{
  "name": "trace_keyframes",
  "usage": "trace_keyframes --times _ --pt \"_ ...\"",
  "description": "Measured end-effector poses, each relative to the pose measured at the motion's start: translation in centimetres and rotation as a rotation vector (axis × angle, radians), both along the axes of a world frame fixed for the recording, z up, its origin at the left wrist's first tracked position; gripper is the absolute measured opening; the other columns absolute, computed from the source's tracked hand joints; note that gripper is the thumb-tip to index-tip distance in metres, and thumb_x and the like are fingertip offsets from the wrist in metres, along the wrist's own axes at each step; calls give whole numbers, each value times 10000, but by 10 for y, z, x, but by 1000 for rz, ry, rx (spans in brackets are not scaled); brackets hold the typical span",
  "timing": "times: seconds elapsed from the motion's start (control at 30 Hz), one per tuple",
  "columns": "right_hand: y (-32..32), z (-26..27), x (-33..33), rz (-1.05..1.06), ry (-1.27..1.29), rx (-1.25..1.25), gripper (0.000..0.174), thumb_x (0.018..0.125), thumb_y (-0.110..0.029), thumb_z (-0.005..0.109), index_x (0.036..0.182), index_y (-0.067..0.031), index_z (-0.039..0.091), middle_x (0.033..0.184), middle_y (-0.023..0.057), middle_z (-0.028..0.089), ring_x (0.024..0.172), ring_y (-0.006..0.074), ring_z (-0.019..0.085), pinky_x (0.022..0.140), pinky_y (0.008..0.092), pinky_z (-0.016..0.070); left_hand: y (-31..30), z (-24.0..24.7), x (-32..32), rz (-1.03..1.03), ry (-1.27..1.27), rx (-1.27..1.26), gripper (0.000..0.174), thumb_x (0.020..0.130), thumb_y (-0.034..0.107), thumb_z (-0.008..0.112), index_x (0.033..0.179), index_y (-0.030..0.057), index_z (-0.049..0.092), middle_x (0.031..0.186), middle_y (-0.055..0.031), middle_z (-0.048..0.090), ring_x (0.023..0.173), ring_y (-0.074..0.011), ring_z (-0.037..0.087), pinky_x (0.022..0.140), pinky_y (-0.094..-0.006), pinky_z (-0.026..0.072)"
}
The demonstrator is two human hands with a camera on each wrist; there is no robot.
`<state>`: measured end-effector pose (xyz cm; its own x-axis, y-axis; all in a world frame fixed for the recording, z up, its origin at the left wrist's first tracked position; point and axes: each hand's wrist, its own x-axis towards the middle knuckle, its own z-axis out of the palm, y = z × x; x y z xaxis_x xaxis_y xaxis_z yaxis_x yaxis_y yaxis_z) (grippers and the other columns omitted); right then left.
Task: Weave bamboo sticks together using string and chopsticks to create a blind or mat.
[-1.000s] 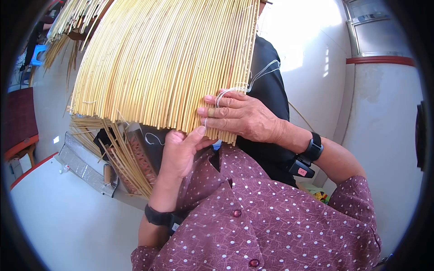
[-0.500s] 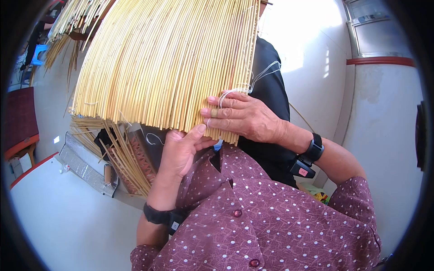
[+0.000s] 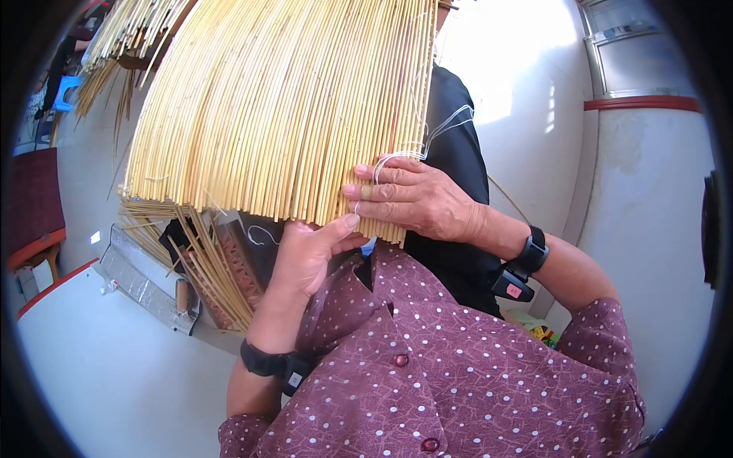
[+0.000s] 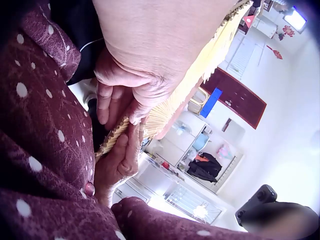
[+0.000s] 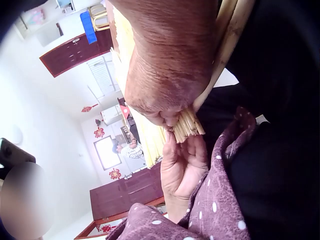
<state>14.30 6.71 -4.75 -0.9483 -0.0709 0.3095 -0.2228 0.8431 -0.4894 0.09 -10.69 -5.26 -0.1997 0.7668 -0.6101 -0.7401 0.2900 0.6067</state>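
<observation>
A wide mat of thin yellow stalks [image 3: 259, 114] lies across the lap, its cut ends toward the person. The left hand [image 3: 309, 256] pinches its near edge, thumb on top and fingers beneath; in the left wrist view that hand [image 4: 145, 65] has the stalk ends between thumb and fingers. Over the near right corner lies the right hand [image 3: 427, 200], its fingers fairly straight on top of the stalks. White thread [image 3: 450, 122] loops from the mat's right edge over to the dark trouser leg and passes by the right fingers. What the right thumb does is hidden.
Loose stalks [image 3: 217, 275] lie below the mat's left side, beside a silvery padded sheet [image 3: 145, 278]. More stalks [image 3: 130, 38] and a blue stool [image 3: 66, 91] are at the upper left. A white wall with a red-brown ledge [image 3: 645, 101] stands at the right.
The mat's near edge and both hands have shifted slightly to the right. The left wrist has turned a little, and both hands keep their contact with the stalks.
</observation>
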Motion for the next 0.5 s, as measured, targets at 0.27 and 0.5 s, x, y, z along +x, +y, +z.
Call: trace_keyframes --times 0.27,0.5 --pt "0 -2 -25 -1 -9 5 497 794 -171 607 1290 -165 564 1393 -23 499 1332 198 415 1062 397 367 1 3 2 19 5 -17 437 879 28 619 1282 51 452 1149 -89 581 943 -197 645 783 -335 588" --pt "0 -3 -25 21 30 -23 354 846 -190 540 1184 -126 624 1311 3 563 1267 221 481 1047 392 396 -1 4 2 11 44 18 433 897 73 613 1292 38 437 1127 -114 591 933 -218 651 801 -347 579"
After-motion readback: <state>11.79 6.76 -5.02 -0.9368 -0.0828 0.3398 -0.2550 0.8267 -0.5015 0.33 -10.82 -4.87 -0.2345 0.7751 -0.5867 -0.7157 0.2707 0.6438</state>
